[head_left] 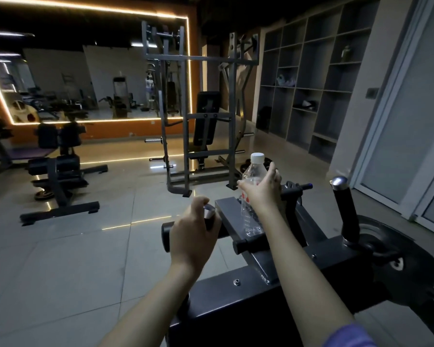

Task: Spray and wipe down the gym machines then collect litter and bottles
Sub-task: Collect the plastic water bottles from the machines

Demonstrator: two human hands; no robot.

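Note:
A clear plastic bottle with a white cap and a red-printed label stands upright on the dark metal frame of a gym machine right in front of me. My right hand grips the bottle around its upper body. My left hand curls over the machine's left handle, a black grip with a silver end cap. A second upright handle rises at the right of the machine.
A grey weight rack with a black padded bench stands ahead on the tiled floor. A black bench machine is at the left before a lit mirror wall. Open grey shelving lines the right, beside a glass door.

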